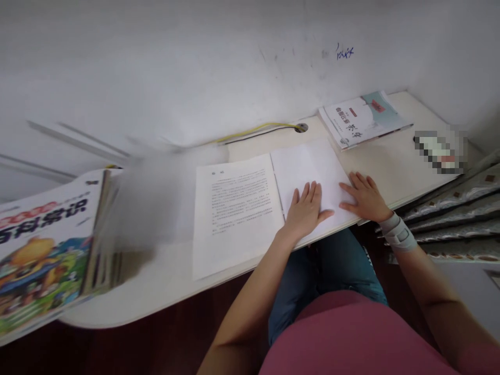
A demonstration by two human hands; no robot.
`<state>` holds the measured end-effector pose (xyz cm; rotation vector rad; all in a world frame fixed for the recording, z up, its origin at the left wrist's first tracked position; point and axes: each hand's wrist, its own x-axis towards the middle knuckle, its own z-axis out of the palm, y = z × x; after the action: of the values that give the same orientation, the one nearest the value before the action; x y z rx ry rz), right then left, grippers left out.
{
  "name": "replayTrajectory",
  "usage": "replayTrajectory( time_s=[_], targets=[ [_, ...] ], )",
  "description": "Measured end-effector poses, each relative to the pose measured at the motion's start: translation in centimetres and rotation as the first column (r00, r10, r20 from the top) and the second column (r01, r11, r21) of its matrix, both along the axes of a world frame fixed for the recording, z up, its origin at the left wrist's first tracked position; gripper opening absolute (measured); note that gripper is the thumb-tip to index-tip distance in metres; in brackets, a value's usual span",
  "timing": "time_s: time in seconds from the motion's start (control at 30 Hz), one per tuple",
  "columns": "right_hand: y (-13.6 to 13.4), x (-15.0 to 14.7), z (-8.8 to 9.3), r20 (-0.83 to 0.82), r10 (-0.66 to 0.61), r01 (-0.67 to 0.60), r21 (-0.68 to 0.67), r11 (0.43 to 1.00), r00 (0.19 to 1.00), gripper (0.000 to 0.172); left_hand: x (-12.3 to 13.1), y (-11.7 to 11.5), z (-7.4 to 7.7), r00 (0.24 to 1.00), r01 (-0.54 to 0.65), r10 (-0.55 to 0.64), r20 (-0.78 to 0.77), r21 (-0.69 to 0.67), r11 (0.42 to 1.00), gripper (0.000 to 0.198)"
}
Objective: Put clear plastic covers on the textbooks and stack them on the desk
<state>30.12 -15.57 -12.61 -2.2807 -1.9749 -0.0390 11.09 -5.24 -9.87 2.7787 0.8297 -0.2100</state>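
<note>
Pressing down with straight, slightly spread fingers (312, 190) of the left hand (307, 209), palm flat, clasping nothing. Same with the right hand (365, 199) just beside it, fingers stretched out flat, thumbs close together. Under both palms, the blank right page (308, 161) of an open booklet (234, 208), lying at the front edge of the desk (390, 156), right of middle, printed left page alongside. Grey wristband (398, 233) on the right wrist. Toward the back right corner, a closed textbook (361, 120). Along the back edge, a yellow cable (258, 126) running to a cable hole (301, 127). At the left end, a stack of colourful books (47, 245), well apart from both hands.
</note>
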Motion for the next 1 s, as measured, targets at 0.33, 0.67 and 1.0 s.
replayTrajectory(
  time_s=[0.33, 0.67, 1.0],
  targets=[
    [0.0, 0.0, 0.2, -0.022, -0.001, 0.000, -0.025, 1.000, 1.000, 0.065, 0.2, 1.2, -0.6, 0.991, 0.119, -0.118, 0.068, -0.017, 0.993, 0.085],
    [0.0, 0.3, -0.3, -0.027, 0.004, -0.003, 0.013, 1.000, 1.000, 0.064, 0.5, 1.4, -0.2, 0.989, 0.135, -0.133, 0.065, -0.035, 0.990, 0.088],
    [0.1, 0.4, -0.5, -0.012, 0.008, -0.008, 0.016, 1.000, 1.000, 0.065, -0.5, 1.4, 0.3, 1.000, 0.023, -0.023, 0.004, -0.015, 1.000, 0.095]
  ],
)
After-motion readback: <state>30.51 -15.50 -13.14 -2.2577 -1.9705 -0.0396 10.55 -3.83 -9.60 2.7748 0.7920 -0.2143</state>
